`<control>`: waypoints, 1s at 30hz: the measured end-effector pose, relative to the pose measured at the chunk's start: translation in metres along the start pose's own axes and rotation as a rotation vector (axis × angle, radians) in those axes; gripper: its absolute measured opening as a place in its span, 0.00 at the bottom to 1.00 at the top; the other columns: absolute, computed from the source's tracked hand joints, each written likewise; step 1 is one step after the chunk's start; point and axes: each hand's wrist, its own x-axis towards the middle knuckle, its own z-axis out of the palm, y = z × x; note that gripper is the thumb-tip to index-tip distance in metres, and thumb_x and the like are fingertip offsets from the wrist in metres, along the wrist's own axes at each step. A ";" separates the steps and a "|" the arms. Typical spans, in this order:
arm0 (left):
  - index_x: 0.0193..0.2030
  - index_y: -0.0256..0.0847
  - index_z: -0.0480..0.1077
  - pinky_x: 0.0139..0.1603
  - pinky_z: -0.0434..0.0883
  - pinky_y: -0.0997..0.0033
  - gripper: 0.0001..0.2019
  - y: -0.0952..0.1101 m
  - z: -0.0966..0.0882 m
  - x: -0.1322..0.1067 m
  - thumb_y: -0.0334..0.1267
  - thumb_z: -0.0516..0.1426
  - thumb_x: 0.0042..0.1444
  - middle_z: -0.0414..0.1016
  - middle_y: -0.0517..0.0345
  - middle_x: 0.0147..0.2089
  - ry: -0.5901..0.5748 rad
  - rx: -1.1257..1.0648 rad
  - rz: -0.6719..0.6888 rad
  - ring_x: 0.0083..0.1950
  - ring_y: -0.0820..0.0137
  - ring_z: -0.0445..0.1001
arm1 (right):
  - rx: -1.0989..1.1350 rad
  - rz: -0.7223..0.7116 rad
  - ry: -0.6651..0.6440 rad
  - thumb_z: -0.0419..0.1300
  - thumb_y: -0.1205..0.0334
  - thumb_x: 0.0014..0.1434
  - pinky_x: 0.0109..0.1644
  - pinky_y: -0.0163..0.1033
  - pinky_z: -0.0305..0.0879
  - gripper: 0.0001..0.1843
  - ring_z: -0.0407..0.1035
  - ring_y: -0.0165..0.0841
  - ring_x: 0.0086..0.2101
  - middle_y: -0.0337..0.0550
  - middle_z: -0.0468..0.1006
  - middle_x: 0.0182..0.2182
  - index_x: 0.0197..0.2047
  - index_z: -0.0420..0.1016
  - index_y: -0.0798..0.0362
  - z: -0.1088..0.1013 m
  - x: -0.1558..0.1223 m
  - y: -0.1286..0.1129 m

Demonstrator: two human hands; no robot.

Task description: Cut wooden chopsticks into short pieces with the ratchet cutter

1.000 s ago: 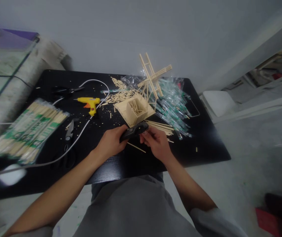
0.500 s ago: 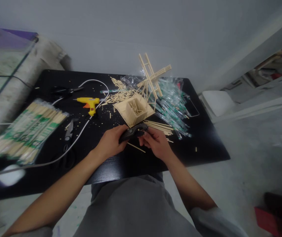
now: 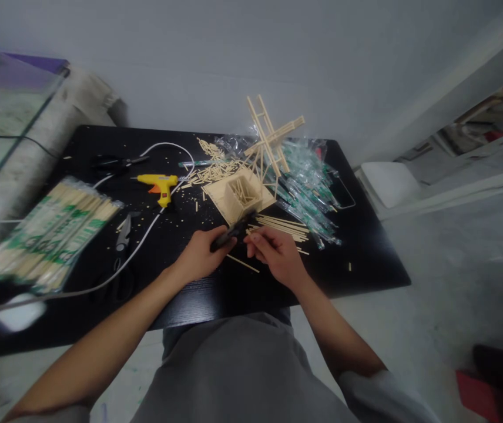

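My left hand (image 3: 200,257) is closed round a black hand tool (image 3: 230,232), probably cutters, whose tip points up and right towards a small box built of wooden sticks (image 3: 239,194). My right hand (image 3: 278,255) sits just right of the tool with fingers curled in a pinch; what it holds is too small to make out. A thin wooden stick (image 3: 242,263) lies on the black table (image 3: 366,258) between both hands. A stick lattice frame (image 3: 272,136) rises behind the box.
A yellow glue gun (image 3: 160,184) with a white cord (image 3: 146,235), black pliers (image 3: 117,161) and a small knife (image 3: 123,232) lie to the left. Packs of chopsticks (image 3: 49,232) sit at far left, green wrappers (image 3: 308,182) at right, loose sticks (image 3: 284,226) beside the box.
The black tool has swung from lying nearly flat between my hands to pointing up towards the box. My right hand has come off its end and lowered slightly.
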 end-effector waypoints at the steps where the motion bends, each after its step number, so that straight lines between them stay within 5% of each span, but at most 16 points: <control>1: 0.29 0.41 0.67 0.25 0.57 0.74 0.14 0.000 0.000 0.001 0.46 0.60 0.60 0.62 0.66 0.22 -0.014 -0.149 -0.090 0.23 0.75 0.59 | 0.012 0.002 0.000 0.64 0.42 0.64 0.22 0.33 0.48 0.21 0.55 0.24 0.19 0.37 0.75 0.23 0.37 0.78 0.54 0.000 0.000 0.000; 6: 0.28 0.40 0.66 0.18 0.56 0.76 0.15 0.003 -0.008 0.009 0.47 0.63 0.56 0.57 0.67 0.19 -0.095 -0.897 -0.462 0.17 0.77 0.55 | 0.097 -0.013 -0.025 0.64 0.46 0.65 0.20 0.31 0.48 0.17 0.55 0.22 0.17 0.36 0.76 0.24 0.42 0.79 0.54 -0.002 -0.002 0.001; 12: 0.38 0.35 0.76 0.30 0.74 0.68 0.12 0.005 -0.014 0.015 0.44 0.60 0.59 0.74 0.53 0.29 -0.066 -1.097 -0.573 0.26 0.69 0.72 | 0.115 -0.028 -0.041 0.62 0.48 0.67 0.21 0.31 0.52 0.19 0.56 0.22 0.17 0.34 0.78 0.26 0.55 0.76 0.50 -0.002 -0.003 0.002; 17: 0.36 0.35 0.76 0.20 0.65 0.73 0.14 0.004 -0.013 0.014 0.46 0.60 0.59 0.69 0.58 0.22 -0.069 -1.064 -0.501 0.18 0.74 0.64 | 0.159 -0.007 -0.030 0.63 0.47 0.66 0.19 0.29 0.53 0.17 0.60 0.23 0.16 0.33 0.79 0.26 0.51 0.72 0.49 -0.002 -0.005 0.002; 22: 0.30 0.36 0.73 0.17 0.58 0.76 0.14 0.000 -0.009 0.010 0.46 0.65 0.54 0.70 0.59 0.21 -0.050 -0.936 -0.383 0.16 0.77 0.61 | 0.213 0.010 0.098 0.65 0.44 0.65 0.37 0.39 0.78 0.19 0.80 0.32 0.30 0.38 0.85 0.33 0.45 0.63 0.45 -0.010 -0.006 0.005; 26: 0.33 0.34 0.76 0.17 0.59 0.75 0.16 0.001 -0.009 0.006 0.48 0.66 0.56 0.76 0.54 0.24 -0.048 -0.838 -0.294 0.18 0.76 0.65 | 0.240 -0.051 0.255 0.67 0.44 0.64 0.40 0.41 0.80 0.21 0.82 0.34 0.33 0.41 0.87 0.38 0.40 0.61 0.46 -0.021 -0.005 0.011; 30: 0.35 0.34 0.77 0.18 0.57 0.75 0.14 0.006 -0.016 0.005 0.47 0.64 0.57 0.68 0.60 0.17 0.023 -0.872 -0.189 0.16 0.76 0.61 | 0.203 -0.053 0.400 0.71 0.46 0.60 0.37 0.39 0.79 0.21 0.82 0.35 0.33 0.42 0.86 0.36 0.37 0.65 0.49 -0.031 -0.008 0.019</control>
